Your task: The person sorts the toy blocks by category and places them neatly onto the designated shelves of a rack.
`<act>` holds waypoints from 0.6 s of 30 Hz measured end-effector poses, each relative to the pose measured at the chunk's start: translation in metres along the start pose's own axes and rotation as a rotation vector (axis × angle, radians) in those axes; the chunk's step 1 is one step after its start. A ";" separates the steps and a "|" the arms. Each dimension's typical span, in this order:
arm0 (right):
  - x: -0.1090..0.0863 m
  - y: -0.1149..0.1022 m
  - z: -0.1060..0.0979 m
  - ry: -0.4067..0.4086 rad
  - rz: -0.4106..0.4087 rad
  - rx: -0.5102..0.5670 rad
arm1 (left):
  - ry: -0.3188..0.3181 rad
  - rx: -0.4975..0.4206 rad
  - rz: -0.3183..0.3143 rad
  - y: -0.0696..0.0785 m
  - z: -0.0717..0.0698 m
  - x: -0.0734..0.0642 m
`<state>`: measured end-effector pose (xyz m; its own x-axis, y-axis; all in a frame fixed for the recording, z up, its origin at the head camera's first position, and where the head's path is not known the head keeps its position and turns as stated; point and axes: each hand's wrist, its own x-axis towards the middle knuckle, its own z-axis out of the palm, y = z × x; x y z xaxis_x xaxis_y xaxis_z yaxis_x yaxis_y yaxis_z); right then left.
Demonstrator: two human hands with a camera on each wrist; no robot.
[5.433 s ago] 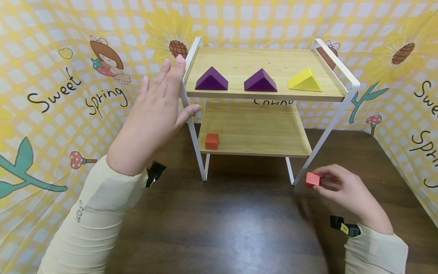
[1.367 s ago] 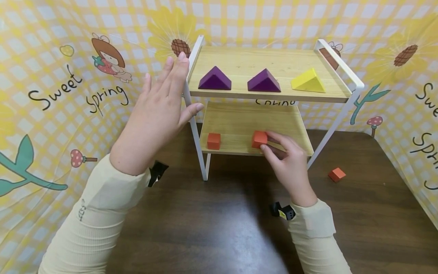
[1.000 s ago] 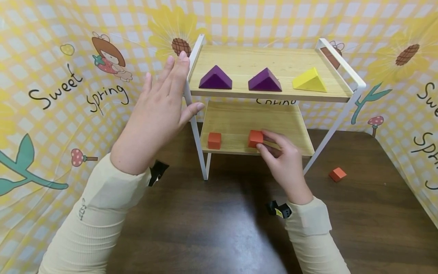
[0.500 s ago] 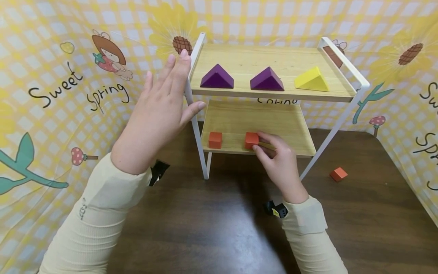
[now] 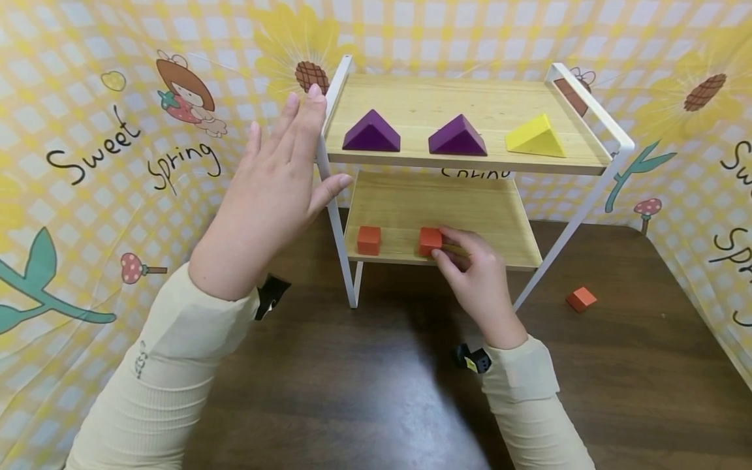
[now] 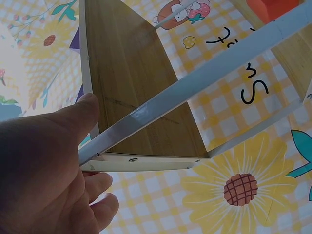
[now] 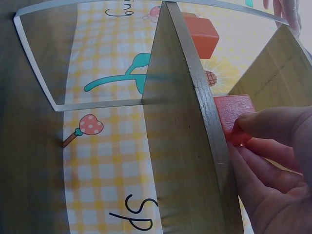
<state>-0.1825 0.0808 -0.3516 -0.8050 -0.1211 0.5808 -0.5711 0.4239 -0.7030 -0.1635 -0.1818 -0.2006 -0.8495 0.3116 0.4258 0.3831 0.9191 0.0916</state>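
Observation:
On the lower shelf point(image 5: 446, 202) of a small two-tier rack, my right hand point(image 5: 478, 277) pinches a red cube point(image 5: 429, 241) between thumb and fingers. The right wrist view shows this cube point(image 7: 233, 114) resting on the shelf near its front edge. To its left stands another red cube point(image 5: 369, 241), apart from it. My left hand point(image 5: 264, 189) is raised at the rack's upper left corner, fingers straight and thumb spread. In the left wrist view the left thumb point(image 6: 80, 114) lies by the upper shelf's edge, next to the white post point(image 6: 161, 100).
Two purple triangular prisms point(image 5: 372, 134) and a yellow prism point(image 5: 535, 137) stand in a row on the upper shelf point(image 5: 452, 98). A third red cube point(image 5: 581, 299) lies on the dark table point(image 5: 352, 391), right of the rack. Patterned cloth point(image 5: 176, 215) surrounds the table.
My right hand has carried a cube from the table onto the lower shelf, then shifted it slightly left. Over the last half second it barely moves. The left hand stays at the rack.

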 end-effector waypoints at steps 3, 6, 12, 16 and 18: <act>0.000 0.000 0.000 -0.008 0.009 -0.020 | -0.005 0.001 -0.006 0.000 0.000 0.000; 0.001 0.000 0.000 -0.017 0.017 -0.045 | -0.006 0.000 -0.008 0.000 0.000 0.000; 0.002 -0.001 -0.001 -0.034 0.033 -0.069 | -0.001 -0.008 -0.005 0.000 0.001 0.000; 0.003 0.000 -0.002 -0.048 0.042 -0.067 | -0.001 -0.013 -0.008 0.000 0.001 0.000; 0.003 0.000 -0.002 -0.052 0.046 -0.063 | -0.003 -0.013 -0.011 0.000 0.001 0.000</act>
<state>-0.1844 0.0824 -0.3488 -0.8381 -0.1460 0.5256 -0.5236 0.4857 -0.7000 -0.1635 -0.1813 -0.2011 -0.8546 0.3026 0.4220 0.3788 0.9191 0.1081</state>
